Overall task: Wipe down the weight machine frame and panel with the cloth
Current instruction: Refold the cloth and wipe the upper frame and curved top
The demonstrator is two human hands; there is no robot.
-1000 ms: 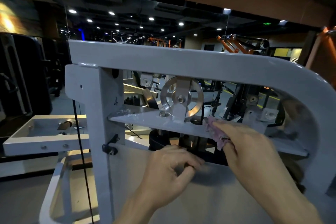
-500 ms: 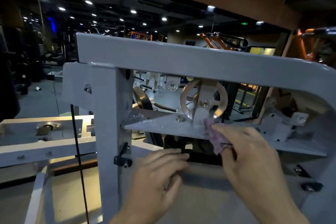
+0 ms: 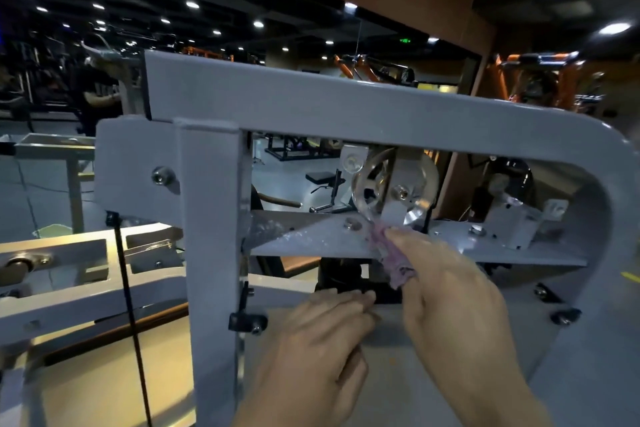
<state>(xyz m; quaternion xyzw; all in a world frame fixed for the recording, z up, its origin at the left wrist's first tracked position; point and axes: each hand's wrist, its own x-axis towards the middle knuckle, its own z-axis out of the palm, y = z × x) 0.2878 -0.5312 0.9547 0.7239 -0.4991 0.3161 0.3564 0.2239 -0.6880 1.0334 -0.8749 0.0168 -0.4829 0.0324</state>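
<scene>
The right hand (image 3: 446, 291) pinches a small pink cloth (image 3: 389, 253) and presses it on the flat grey shelf (image 3: 311, 239) of the weight machine frame (image 3: 346, 107), just under the shiny wheel (image 3: 391, 187). From the middle of the view, the cloth sits at about 2 o'clock. The left hand (image 3: 322, 340) rests on the top edge of the big grey panel (image 3: 433, 357) at about 6 o'clock, with its fingers bent over the edge to hold the person steady. White dusty bits (image 3: 277, 232) lie on the shelf toward 9 o'clock from the cloth, so that looks like the part to clean next. To do it well, I think the hand should push the cloth flat and slide it slowly toward 9 o'clock, all the way to the upright post (image 3: 211, 218), so the dust gets caught and not just pushed around. There is a bolt (image 3: 351, 225) right beside the cloth, at its 9 o'clock, and the cloth should go around it so dirt does not hide there. Fingers should stay away from the wheel and the black cable (image 3: 130, 305) at 8 o'clock, as those could pinch. If the cloth gets dirty, it may help to turn it to a clean side. The panel below and the big curved top bar seem to need wiping too, but I cannot tell how clean they are.
</scene>
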